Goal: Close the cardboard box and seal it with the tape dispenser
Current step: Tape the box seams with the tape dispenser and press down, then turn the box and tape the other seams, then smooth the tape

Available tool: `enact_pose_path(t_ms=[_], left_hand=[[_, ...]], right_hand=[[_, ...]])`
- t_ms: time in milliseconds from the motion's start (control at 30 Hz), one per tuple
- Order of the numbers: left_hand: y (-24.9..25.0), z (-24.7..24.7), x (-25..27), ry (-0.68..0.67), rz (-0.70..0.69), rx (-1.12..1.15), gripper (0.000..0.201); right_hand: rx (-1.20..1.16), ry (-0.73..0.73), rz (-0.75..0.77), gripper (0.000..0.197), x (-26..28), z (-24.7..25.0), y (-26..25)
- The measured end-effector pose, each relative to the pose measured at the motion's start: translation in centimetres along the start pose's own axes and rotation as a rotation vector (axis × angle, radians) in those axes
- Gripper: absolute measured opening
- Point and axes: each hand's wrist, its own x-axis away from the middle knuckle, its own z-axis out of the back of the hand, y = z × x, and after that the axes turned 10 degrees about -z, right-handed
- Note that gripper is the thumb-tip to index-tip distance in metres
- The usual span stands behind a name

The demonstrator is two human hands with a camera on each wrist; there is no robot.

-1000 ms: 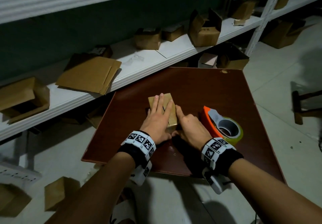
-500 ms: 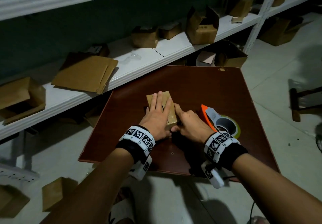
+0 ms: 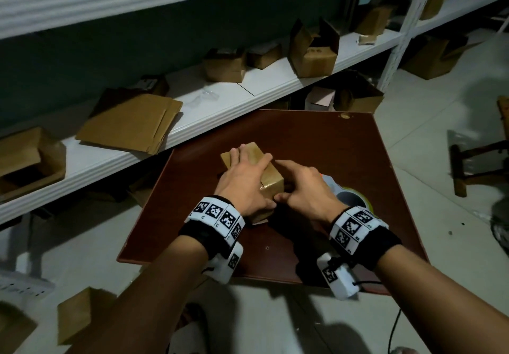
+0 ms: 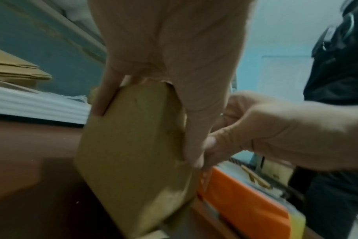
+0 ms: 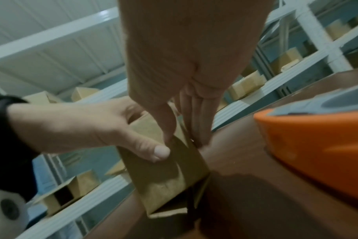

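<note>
A small brown cardboard box (image 3: 272, 181) lies slanted on the dark brown table (image 3: 316, 138). My left hand (image 3: 248, 180) is spread over its top. In the left wrist view a finger curls down one side of the box (image 4: 133, 145) and the thumb down the other, so it grips the box. My right hand (image 3: 303, 188) presses straight fingers along the box's right side, thumb on the near end. The box (image 5: 165, 177) looks tilted, with a loose flap under its near end. The orange tape dispenser (image 3: 365, 202) lies behind my right hand, mostly hidden.
A long white shelf (image 3: 220, 100) runs behind the table, carrying flattened cardboard (image 3: 129, 125) and several small boxes, one open (image 3: 314, 50). A wooden stool (image 3: 473, 166) stands on the floor at right. A box (image 3: 80, 312) sits on the floor at lower left.
The box has turned so that its near end points right. My left hand has gone from lying flat on it to gripping it. My right hand has shifted in front of the tape dispenser.
</note>
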Motion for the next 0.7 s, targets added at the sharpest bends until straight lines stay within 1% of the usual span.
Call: enact_pose_path(t_ms=[100,133,233,300,333,367,433,500,567,600,633,700], left_hand=[[-0.2,0.5,0.3,0.016,0.072,0.101,0.118],[-0.3,0.8,0.4,0.038,0.089,0.146,0.117],[-0.9,1.9,0.6,0.149,0.119,0.300,0.110],[-1.6,2.9,0.9,0.219,0.178,0.459,0.110],[-1.9,3.4,1.0,0.251,0.209,0.535,0.109],[-2.2,4.0,1.1,0.278,0.234,0.601,0.107],[-2.6,4.9,1.3,0.314,0.289,0.746,0.101],[-2.9,5.7,1.6,0.342,0.328,1.006,0.093],[-2.7,6.5,2.2,0.290,0.335,1.215,0.072],[-2.6,6.8,2.5,0.245,0.331,1.266,0.063],[-2.4,7.2,2.8,0.201,0.330,1.302,0.058],[-2.2,7.8,3.4,0.116,0.328,1.355,0.057]], right_hand=[[-0.261,-0.003,-0.017,0.078,0.7,1.4,-0.4],[-0.327,0.017,-0.012,0.074,0.9,1.9,-0.6],[-0.374,0.113,-0.002,0.059,1.3,3.1,-0.4],[-0.364,0.120,-0.018,0.054,1.3,3.6,0.0],[-0.348,0.115,-0.027,0.056,1.3,3.8,0.3],[-0.316,0.104,-0.031,0.062,1.2,3.8,0.7],[-0.199,0.067,-0.039,0.081,1.1,3.7,1.0],[-0.107,0.012,-0.050,0.095,1.3,3.3,0.9],[-0.101,-0.022,-0.028,0.109,1.4,2.7,0.6],[-0.121,-0.024,-0.013,0.116,1.5,2.5,0.4],[-0.148,-0.015,-0.001,0.122,1.5,2.4,0.1],[-0.192,0.024,0.016,0.124,1.5,2.3,-0.4]])
